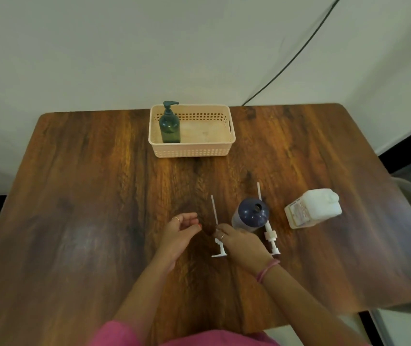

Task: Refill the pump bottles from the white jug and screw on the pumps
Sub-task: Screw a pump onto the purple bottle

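Two white pumps lie beside the open blue bottle | right hand fingers pinch the left pump; left hand loosely curled, holding nothing | white jug right of bottle, capped | next, likely: uncap, pour | bench open leftward; green bottle sits finished in basket behind.

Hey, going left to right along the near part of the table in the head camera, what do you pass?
Left hand → white pump under the right hand → right hand → second white pump → white jug. The open dark bottle overlaps these, so I leave it out.
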The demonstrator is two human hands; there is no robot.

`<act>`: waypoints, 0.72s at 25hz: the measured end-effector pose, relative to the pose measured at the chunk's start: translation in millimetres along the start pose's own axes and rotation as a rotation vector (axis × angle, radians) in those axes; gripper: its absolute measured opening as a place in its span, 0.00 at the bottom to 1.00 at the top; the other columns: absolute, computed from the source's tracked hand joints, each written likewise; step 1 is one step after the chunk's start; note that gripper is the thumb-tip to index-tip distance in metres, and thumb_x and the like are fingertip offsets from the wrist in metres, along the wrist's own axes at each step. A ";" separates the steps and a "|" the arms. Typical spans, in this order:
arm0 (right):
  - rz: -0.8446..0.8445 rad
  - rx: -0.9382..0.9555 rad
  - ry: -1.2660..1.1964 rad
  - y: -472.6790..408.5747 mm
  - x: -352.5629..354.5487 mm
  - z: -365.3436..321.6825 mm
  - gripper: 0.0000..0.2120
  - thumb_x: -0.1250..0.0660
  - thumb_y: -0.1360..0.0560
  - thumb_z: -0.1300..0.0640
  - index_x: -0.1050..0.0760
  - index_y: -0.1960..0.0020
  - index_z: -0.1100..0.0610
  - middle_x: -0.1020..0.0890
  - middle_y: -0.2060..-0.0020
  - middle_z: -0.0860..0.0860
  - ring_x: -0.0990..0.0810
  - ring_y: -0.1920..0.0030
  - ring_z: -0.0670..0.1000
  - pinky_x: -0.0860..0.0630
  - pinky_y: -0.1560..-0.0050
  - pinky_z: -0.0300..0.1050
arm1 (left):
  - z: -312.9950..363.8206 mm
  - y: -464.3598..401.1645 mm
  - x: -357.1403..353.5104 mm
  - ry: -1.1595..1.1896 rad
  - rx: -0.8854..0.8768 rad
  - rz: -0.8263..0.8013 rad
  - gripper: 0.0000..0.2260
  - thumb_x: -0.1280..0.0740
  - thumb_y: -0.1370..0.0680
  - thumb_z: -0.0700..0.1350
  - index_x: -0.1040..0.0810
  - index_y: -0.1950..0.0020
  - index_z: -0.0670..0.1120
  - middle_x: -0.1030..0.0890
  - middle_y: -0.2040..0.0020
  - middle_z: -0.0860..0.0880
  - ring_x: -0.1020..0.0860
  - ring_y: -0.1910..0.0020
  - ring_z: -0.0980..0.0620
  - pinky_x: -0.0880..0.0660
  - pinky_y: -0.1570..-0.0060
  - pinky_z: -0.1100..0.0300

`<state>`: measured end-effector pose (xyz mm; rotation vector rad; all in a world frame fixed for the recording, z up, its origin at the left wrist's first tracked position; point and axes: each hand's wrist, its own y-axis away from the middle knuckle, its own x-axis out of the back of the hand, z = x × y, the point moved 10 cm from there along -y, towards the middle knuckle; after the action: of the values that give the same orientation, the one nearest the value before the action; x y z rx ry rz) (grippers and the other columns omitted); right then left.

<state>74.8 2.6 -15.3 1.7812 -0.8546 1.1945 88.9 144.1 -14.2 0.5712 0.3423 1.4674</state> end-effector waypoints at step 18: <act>0.344 0.119 -1.210 52.6 191.9 71.7 0.12 0.37 0.22 0.64 0.29 0.39 0.60 0.19 0.46 0.55 0.19 0.54 0.47 0.21 0.54 0.39 | 38.4 4.7 -13.5 -0.117 -0.261 0.155 0.28 0.30 0.28 0.30 0.30 0.30 0.46 0.25 0.36 0.51 0.26 0.34 0.50 0.28 0.38 0.59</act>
<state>119.8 -102.9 162.5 2.4973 -1.8283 0.2074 104.8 125.0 18.3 0.4782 0.0133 1.5895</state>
